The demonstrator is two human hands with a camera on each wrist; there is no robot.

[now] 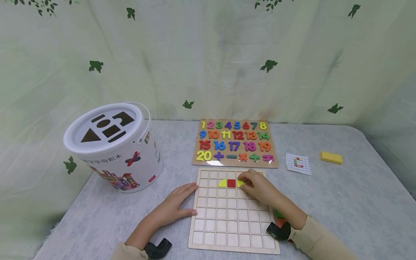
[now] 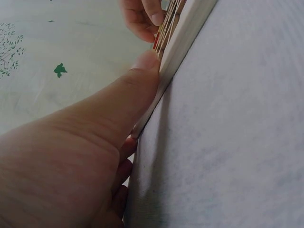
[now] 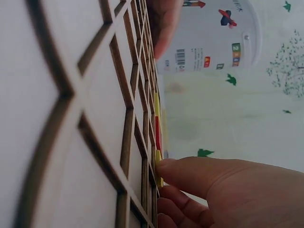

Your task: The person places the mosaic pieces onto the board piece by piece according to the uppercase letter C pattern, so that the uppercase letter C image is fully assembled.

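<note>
A wooden grid board (image 1: 226, 227) lies on the table. Near its far edge, a yellow piece with one rounded corner (image 1: 222, 183) and a red square piece (image 1: 231, 183) sit side by side in its cells. Just right of the red square, my right hand (image 1: 260, 186) pinches a second yellow piece (image 1: 240, 183) between thumb and fingers; in the right wrist view the thumb presses on that yellow piece (image 3: 159, 178), low against the grid. My left hand (image 1: 173, 206) rests along the board's left edge, fingers extended and thumb touching the rim.
Behind the board lies a number puzzle (image 1: 235, 145). A small pattern card (image 1: 298, 163) and a yellow block (image 1: 331, 157) are to the right. A large white bucket (image 1: 130, 162) with a shape-slot lid stands at left. Green and orange pieces (image 1: 281, 221) show partly under my right forearm.
</note>
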